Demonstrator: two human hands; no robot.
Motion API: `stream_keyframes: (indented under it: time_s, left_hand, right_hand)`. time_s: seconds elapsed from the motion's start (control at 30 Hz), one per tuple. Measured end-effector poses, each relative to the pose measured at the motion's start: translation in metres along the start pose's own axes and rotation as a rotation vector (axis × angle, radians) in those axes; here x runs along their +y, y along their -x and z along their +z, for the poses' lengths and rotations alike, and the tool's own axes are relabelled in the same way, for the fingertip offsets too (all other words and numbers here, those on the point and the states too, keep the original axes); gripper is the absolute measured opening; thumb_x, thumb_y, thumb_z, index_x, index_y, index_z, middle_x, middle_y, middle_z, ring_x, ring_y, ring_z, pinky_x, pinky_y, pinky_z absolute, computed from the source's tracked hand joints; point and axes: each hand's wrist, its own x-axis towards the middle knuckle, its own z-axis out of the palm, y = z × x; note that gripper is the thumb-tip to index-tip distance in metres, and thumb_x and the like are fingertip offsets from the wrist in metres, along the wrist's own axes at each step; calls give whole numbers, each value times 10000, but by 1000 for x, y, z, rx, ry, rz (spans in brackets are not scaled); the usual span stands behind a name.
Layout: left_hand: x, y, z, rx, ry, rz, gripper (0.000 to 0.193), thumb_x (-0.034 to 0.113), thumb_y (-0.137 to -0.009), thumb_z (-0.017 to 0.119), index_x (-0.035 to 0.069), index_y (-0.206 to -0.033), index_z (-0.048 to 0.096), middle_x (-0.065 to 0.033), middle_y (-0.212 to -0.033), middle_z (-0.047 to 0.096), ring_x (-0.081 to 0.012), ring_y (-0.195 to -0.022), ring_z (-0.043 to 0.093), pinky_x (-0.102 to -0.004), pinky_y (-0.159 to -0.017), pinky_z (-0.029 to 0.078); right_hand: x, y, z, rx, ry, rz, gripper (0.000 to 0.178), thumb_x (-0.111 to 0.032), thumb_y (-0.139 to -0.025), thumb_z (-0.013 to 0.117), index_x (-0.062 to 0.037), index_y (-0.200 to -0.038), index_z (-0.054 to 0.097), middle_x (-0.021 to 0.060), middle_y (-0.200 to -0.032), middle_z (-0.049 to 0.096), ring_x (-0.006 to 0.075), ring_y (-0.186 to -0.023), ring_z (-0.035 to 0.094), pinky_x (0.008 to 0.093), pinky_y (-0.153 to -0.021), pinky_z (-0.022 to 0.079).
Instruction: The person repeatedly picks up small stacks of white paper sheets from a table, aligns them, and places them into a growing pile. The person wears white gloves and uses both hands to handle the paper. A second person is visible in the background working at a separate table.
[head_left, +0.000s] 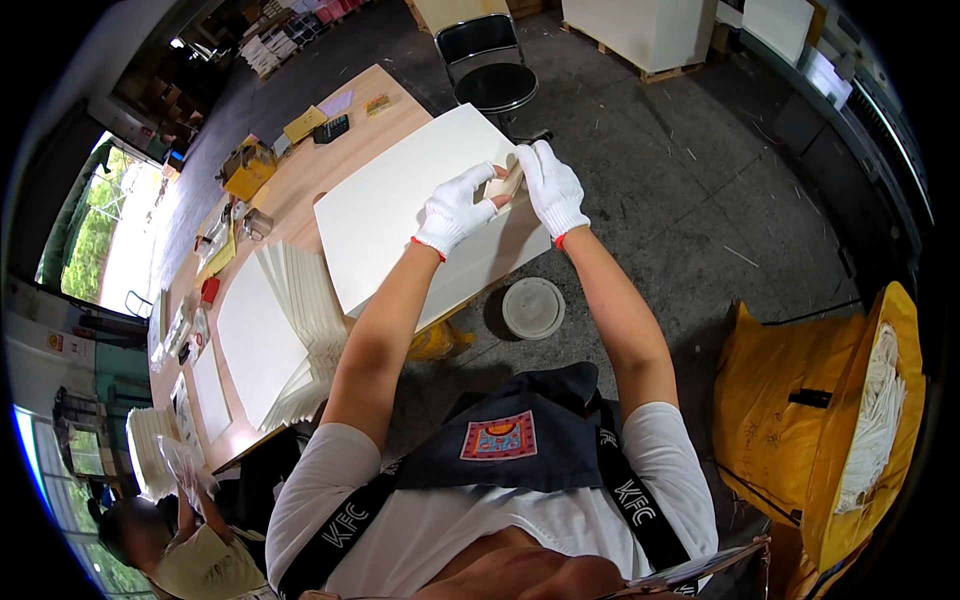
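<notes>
A large white board or stack of sheets (400,200) lies on the wooden table in front of me. At its right end, my left hand (460,208), in a white knitted glove with bare fingertips, has its thumb and a finger around a small cream-coloured strip (506,183). My right hand (552,188), gloved the same way, is at the other side of that strip by the board's edge. Its fingers are pressed together, and their tips are partly hidden, so what they grip cannot be made out.
The wooden table (375,90) bears a fanned paper stack (295,330), a calculator (331,129) and a yellow box (249,168). A black chair (495,85), lidded bucket (533,308) and large yellow bag (790,420) stand around. Another person (200,560) handles clear plastic at lower left.
</notes>
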Motion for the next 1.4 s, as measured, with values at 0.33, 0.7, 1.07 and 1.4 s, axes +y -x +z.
stream_keyframes:
  time_s: [0.33, 0.7, 1.07, 1.4]
  left_hand:
    - [-2, -1, 0, -1, 29, -1, 386, 351, -895, 720, 247, -1262, 660, -108, -1069, 729, -282, -921, 695, -366, -845, 550]
    - [-4, 0, 2, 66, -20, 127, 269, 214, -977, 592, 177, -1233, 669, -134, -1027, 727, -274, -886, 703, -373, -836, 545]
    - [-8, -3, 7, 56, -50, 52, 323, 371, -858, 760, 179, -1104, 676, -92, -1060, 729, -313, -933, 712, -388, -822, 559]
    - [14, 10, 8, 120, -385, 369, 442, 171, -853, 647, 227, -1291, 631, -81, -1283, 662, -328, -1055, 673, -441, -852, 581]
  right_hand:
    - [-3, 5, -5, 48, 30, -120, 378, -505, -1035, 391, -170, -1121, 542, 183, -863, 670, 408, -807, 663, 531, -702, 479]
    - [1, 4, 0, 99, -9, -186, 438, -552, -1033, 398, -141, -1084, 541, 197, -784, 670, 415, -774, 664, 530, -683, 472]
    - [-1, 1, 1, 27, -55, 57, 440, -543, -1031, 391, -138, -1080, 555, 229, -853, 669, 448, -819, 656, 542, -699, 469]
    - [5, 6, -47, 56, 46, 136, 571, -648, -976, 437, -109, -1038, 614, 198, -972, 709, 402, -929, 677, 501, -807, 500]
